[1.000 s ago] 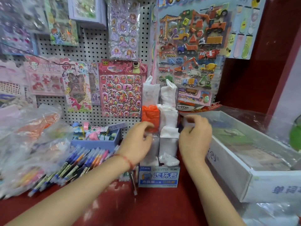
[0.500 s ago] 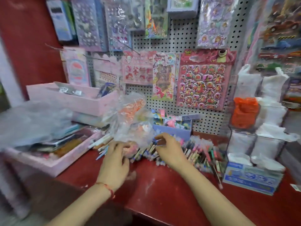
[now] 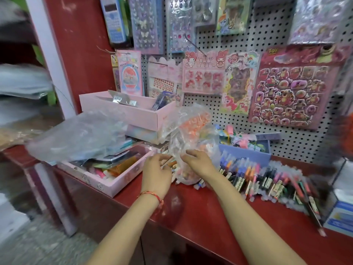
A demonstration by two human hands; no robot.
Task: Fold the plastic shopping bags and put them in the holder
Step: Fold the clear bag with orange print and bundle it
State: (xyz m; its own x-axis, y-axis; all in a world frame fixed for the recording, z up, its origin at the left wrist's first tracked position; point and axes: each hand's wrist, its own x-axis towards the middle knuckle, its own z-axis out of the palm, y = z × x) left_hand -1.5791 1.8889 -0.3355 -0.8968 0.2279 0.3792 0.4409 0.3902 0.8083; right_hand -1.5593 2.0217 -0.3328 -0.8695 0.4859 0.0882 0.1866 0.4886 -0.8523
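A crumpled clear plastic bag [image 3: 191, 134] with orange print stands on the red counter [image 3: 200, 211], over the row of pens. My left hand [image 3: 157, 174] pinches its lower left edge with curled fingers. From the right, my right hand [image 3: 199, 163] grips the bag's lower part, thumb and fingers closed into the plastic. A second, larger clear bag [image 3: 80, 134] lies spread over the pink tray to the left. At the far right edge only a blurred corner of the clear holder [image 3: 342, 178] shows, with a blue box [image 3: 340, 217] below it.
A pink tray [image 3: 114, 185] full of stationery sits at the counter's left end, with a pink box [image 3: 137, 115] behind it. Several pens [image 3: 267, 180] lie in a row along the counter. A blue box of clips [image 3: 246, 153] stands against the pegboard [image 3: 298, 142] hung with sticker sheets.
My view and both hands have swung left, away from the holder with its folded bags, to the crumpled clear bag, which both hands now hold.
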